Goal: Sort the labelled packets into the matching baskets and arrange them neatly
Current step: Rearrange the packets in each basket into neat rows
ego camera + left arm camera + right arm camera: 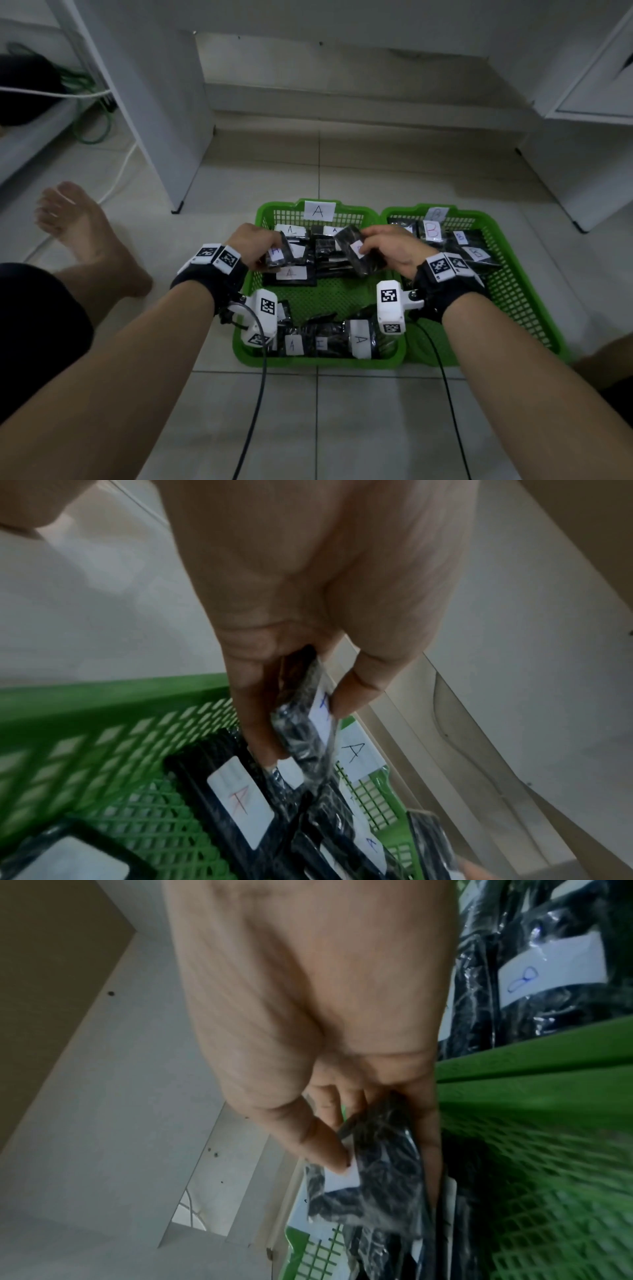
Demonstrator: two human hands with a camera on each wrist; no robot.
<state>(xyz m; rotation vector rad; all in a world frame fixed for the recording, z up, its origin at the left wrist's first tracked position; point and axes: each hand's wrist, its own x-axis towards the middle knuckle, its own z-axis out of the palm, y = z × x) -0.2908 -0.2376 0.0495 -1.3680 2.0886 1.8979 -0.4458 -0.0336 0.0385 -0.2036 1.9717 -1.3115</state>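
Two black packets are in hand above the far half of the A basket, mid-frame in the head view. The left hand pinches one packet between thumb and fingers, its label showing a blue A. The right hand grips a second packet, thumb pressed on its white label; that letter is too blurred to read. The step looks like placing and tidying within A. Next, each packet likely needs laying flat beside the A-labelled packets already there, once the right one's letter is checked against the B basket, right of centre.
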